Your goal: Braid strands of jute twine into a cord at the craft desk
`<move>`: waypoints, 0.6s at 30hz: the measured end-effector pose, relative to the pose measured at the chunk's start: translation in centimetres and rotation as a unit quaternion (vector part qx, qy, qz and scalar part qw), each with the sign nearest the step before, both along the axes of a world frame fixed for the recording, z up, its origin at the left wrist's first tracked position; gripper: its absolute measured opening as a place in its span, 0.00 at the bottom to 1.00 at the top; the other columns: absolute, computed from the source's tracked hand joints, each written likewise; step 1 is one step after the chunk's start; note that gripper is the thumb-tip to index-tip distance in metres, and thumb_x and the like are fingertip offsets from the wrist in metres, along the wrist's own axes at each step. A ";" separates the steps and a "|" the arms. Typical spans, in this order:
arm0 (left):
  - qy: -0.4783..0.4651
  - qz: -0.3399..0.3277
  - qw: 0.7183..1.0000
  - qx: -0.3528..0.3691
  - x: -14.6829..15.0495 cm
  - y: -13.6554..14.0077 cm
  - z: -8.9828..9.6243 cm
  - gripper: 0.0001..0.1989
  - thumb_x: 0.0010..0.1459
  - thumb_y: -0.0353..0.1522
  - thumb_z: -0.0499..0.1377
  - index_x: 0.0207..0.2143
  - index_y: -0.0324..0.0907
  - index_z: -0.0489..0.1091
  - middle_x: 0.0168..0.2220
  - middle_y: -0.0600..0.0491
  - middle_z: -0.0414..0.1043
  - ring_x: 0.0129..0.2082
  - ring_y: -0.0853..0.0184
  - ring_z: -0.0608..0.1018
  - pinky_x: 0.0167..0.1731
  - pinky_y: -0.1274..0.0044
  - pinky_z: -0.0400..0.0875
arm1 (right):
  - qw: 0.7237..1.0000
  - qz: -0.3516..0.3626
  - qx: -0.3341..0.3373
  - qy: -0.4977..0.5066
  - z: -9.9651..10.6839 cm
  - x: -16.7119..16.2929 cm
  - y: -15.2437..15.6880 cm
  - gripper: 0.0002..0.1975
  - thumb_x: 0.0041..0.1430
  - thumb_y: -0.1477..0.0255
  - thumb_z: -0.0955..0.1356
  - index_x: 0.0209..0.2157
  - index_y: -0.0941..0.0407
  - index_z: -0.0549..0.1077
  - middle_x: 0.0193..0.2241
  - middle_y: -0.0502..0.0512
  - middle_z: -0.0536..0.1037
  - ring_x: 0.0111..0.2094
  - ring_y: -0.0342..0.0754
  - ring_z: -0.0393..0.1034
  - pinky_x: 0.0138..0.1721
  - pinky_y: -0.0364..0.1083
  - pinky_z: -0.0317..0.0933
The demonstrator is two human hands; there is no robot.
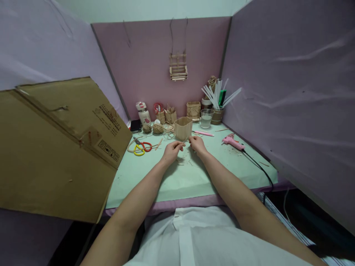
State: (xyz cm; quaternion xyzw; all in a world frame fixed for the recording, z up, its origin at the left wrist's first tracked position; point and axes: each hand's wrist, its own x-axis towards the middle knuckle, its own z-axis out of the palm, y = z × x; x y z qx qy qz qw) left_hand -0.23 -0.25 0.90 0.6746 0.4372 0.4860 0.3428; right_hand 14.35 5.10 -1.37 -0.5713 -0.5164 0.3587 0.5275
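Note:
My left hand point(173, 150) and my right hand point(197, 144) are close together over the middle of the table, fingertips pinched. Between them is something thin and pale, too small to name. Just behind my fingers stands an open-topped box of light wooden sticks point(183, 129) with a scalloped rim. Small fibre scraps point(181, 161) lie under my hands. To the left are scissors point(142, 148) with red and yellow handles and a short wooden stick point(159, 144). Behind these sit balls of twine point(158, 128).
A pink glue gun point(233, 142) lies at the right, its black cable running off the front edge. A pink pen-like tool point(203, 133), a cup of water point(206, 119) and a holder of white glue sticks point(217, 116) stand farther back. Large cardboard point(61, 147) leans at the left.

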 end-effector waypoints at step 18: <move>0.026 0.085 0.996 -0.003 -0.9 1.2 -1.0 0.10 0.53 0.33 0.52 0.23 0.40 0.68 0.22 0.55 0.68 0.27 0.69 0.69 0.33 0.76 0.62 | 0.905 0.149 0.326 -0.231 1.2 -1.2 -2.8 0.08 0.59 0.69 0.62 0.34 0.54 0.73 0.36 0.56 0.65 0.37 0.47 0.63 0.39 0.45 0.58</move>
